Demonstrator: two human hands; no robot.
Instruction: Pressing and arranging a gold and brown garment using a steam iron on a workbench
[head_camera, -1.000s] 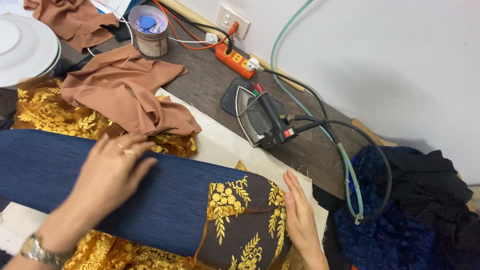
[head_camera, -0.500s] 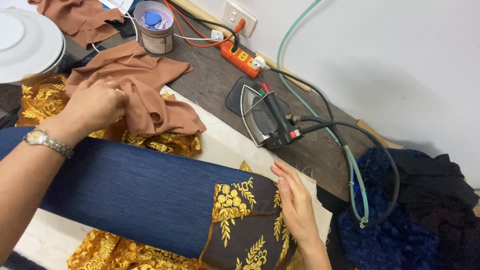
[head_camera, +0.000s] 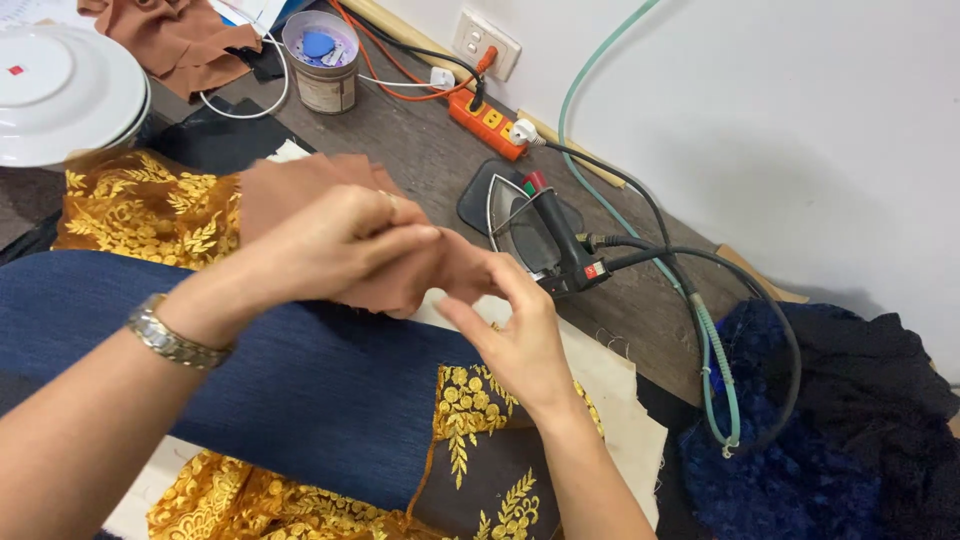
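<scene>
Brown cloth lies over the gold embroidered fabric and the blue fabric, its long axis running from upper left toward the iron at right. Left hand is closed over its near end, fingers pinching the edge. Right hand meets it from below right, fingertips pinching the same corner, palm half open. Both hands touch the cloth; left covers more of it. Bench beyond.

Matt brown cloth is seen above ribbed navy fabric, gold-embroidered lace, a glossy white plate and a metal-soled iron.
</scene>
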